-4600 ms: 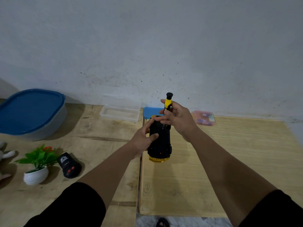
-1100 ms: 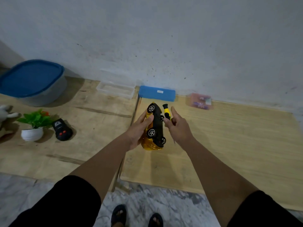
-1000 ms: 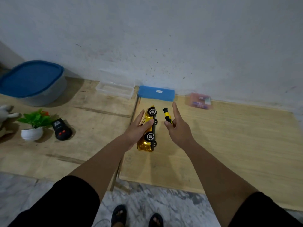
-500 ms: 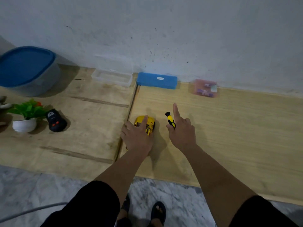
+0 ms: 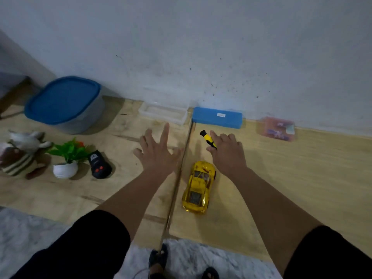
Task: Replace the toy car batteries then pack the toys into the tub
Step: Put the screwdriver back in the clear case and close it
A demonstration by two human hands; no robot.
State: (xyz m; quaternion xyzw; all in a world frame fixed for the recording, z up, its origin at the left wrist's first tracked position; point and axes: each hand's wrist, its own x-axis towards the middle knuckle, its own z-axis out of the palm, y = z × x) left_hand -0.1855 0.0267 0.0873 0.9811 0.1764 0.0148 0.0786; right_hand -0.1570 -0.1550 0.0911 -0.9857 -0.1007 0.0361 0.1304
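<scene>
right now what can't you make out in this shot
Head view, the only one:
- Tub: contents hidden by its blue lid.
- Screwdriver: tip hidden under the right hand.
- Toy car: battery hatch underneath, out of sight.
- Pink box: blurred, contents unreadable.
- Blue case: label too small to read.
- Stuffed toy: cut off by the left edge.

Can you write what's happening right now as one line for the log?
toy car: on its wheels on table | left hand: open, empty | right hand: holds screwdriver | tub: lid on
</scene>
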